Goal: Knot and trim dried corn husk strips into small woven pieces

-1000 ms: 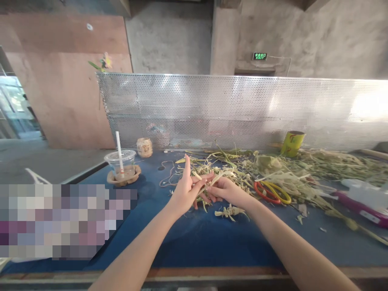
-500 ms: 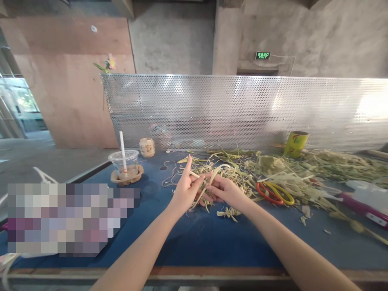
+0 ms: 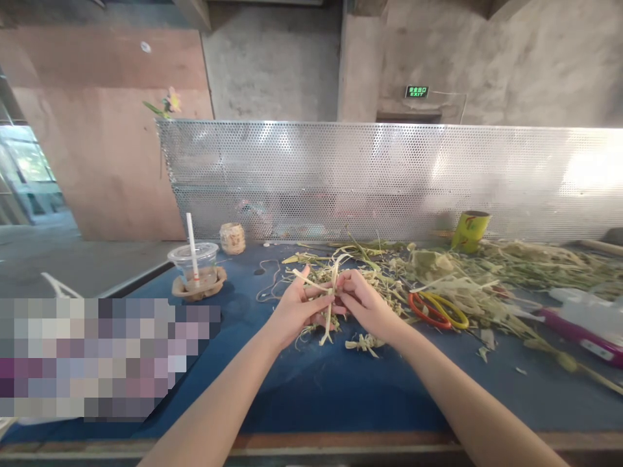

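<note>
My left hand (image 3: 295, 309) and my right hand (image 3: 366, 303) meet above the blue table (image 3: 311, 383), both pinching pale dried leaf strips (image 3: 331, 295) that cross between the fingers. One strip hangs down below the hands. A small curled scrap of leaf (image 3: 363, 342) lies on the cloth just under my right wrist. Behind the hands spreads a heap of dried stalks and leaves (image 3: 438, 272).
Red-and-yellow scissors (image 3: 438, 310) lie right of my hands. A plastic cup with a straw (image 3: 195, 263) sits on a holder at left, a small jar (image 3: 232, 237) behind it. A yellow-green cup (image 3: 470, 231) stands by the perforated metal screen (image 3: 389, 178). A purple-and-white tool (image 3: 584, 324) lies far right.
My left index finger, raised and pointing up before, has folded down. Both hands have closed together on the strips, which now stand more upright between them.
</note>
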### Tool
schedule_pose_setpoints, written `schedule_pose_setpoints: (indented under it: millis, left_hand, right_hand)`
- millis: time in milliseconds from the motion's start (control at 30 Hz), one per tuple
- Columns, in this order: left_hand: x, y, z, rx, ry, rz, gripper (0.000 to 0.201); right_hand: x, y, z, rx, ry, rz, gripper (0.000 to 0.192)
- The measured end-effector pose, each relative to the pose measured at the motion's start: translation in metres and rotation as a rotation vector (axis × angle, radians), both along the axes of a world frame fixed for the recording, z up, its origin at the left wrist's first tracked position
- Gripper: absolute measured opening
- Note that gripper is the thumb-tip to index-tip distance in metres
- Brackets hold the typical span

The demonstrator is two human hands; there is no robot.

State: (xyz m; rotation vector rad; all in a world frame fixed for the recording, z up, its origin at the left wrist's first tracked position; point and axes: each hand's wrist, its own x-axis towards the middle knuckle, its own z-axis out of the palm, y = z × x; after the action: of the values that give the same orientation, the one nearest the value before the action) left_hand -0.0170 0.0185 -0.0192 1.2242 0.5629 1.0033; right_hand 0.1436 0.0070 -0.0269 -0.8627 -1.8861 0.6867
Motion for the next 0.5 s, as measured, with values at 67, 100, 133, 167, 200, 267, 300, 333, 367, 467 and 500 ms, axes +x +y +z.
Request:
schedule_pose_setpoints:
  millis: [67,100,133,167,200,267,300,333,367,467,500]
  left_hand:
    - [0.000,-0.001,0.001,0.021,0.002,0.012,0.107]
    - [0.000,-0.001,0.002,0.026,0.006,0.015,0.108]
    - [-0.001,-0.001,0.002,0.028,0.010,0.019,0.108]
    - [-0.001,-0.001,0.002,0.028,0.012,0.027,0.108]
    - [-0.001,-0.001,0.002,0.026,0.012,0.041,0.108]
    - [-0.001,-0.001,0.002,0.031,0.012,0.088,0.108]
    - [-0.001,0.000,0.001,0.046,0.012,0.120,0.109]
    - [-0.001,0.001,0.001,0.071,0.017,0.152,0.110]
    - [-0.001,0.002,0.000,0.101,0.027,0.186,0.111]
    - [-0.001,0.005,-0.002,0.187,0.102,0.267,0.110]
    - [-0.001,0.005,-0.003,0.210,0.138,0.284,0.109]
  right_hand:
    - [0.001,-0.003,0.002,-0.015,0.036,0.061,0.017]
    - [0.001,-0.004,0.003,-0.033,0.056,0.110,0.019]
    - [0.001,-0.005,0.003,-0.053,0.073,0.160,0.020]
    - [0.001,-0.006,0.003,-0.073,0.089,0.202,0.020]
    - [0.000,-0.006,0.003,-0.090,0.108,0.227,0.019]
    - [-0.002,-0.005,0.002,-0.109,0.169,0.221,0.017]
    - [-0.003,-0.004,0.001,-0.117,0.205,0.194,0.018]
    - [-0.004,-0.002,0.001,-0.127,0.239,0.160,0.020]
    - [-0.005,0.000,0.000,-0.138,0.275,0.121,0.023]
    - [-0.006,0.007,-0.002,-0.249,0.361,0.019,0.036]
    - [-0.005,0.008,-0.002,-0.311,0.368,0.009,0.038]
